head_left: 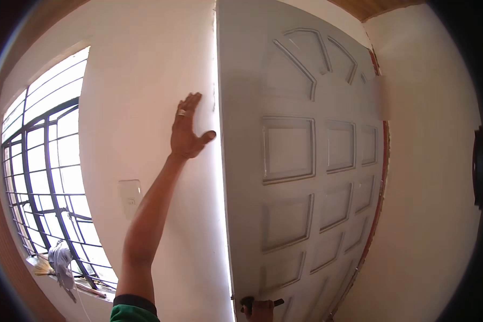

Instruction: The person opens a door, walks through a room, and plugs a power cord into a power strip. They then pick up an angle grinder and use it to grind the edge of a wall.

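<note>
My left hand (189,129) is raised at the white wall (150,70), just left of the bright gap along the door's edge. Its fingers are stretched out, the thumb stands apart toward the gap, and a ring shows on one finger. A green sleeve with a dark cuff (135,304) covers the upper part of that arm. The tall grey panelled door (241,161) stands to the right of this hand. Low on the door, my right hand (261,311) is wrapped round a black door handle (278,302); the frame's bottom edge cuts this hand off.
A barred window (48,161) lets in light at the left. On its sill lie a grey cloth (61,260) and a brush-like thing with pale bristles (41,265). A light switch (130,194) sits on the wall. At far right, a dark object (478,167) is on the side wall.
</note>
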`<state>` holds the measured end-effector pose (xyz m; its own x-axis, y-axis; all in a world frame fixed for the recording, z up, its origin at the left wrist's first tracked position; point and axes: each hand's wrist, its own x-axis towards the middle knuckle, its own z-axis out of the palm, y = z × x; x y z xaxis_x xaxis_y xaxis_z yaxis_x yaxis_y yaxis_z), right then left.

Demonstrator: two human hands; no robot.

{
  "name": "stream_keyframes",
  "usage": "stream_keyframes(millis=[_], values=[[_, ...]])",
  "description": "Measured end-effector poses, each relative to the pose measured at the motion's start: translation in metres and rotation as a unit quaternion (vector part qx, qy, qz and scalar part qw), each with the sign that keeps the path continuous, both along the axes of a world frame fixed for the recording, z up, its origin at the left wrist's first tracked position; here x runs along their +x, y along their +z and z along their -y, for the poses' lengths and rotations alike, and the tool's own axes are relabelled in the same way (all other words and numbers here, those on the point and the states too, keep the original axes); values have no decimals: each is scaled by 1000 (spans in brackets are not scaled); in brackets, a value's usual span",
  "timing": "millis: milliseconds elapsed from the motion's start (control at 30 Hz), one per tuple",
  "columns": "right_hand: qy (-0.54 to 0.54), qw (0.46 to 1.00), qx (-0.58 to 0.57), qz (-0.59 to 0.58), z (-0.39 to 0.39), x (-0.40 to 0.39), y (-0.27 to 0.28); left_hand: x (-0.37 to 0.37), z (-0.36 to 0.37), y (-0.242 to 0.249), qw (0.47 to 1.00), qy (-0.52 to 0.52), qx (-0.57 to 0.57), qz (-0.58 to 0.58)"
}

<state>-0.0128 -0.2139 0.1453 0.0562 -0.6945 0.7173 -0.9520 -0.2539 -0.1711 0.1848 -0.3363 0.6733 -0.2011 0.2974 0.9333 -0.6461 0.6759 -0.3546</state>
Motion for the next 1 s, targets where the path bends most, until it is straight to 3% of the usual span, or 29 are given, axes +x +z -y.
stream_keyframes(millis=[67,100,300,367,467,567,800,867,1000], values=[[86,987,60,122,13,2,-1,-8,-4,0,994,104,-15,15],[94,986,62,120,16,3,0,-13,-8,-2,988,152,-9,14],[113,976,101,154,26,2,2,-23,-10,-8,979,202,-11,5],[112,948,141,262,31,8,7,-19,-8,-3,978,207,11,7],[111,980,44,157,33,6,1,-20,-8,-3,975,223,21,3],[87,985,34,144,40,4,-12,-22,-7,-5,973,229,20,4],[90,967,93,220,22,7,12,-21,-5,-5,977,211,23,4],[48,998,26,39,31,4,-4,-21,-8,-4,976,214,38,4],[-3,998,51,-26,44,3,-6,-21,-8,-4,974,223,49,8]])
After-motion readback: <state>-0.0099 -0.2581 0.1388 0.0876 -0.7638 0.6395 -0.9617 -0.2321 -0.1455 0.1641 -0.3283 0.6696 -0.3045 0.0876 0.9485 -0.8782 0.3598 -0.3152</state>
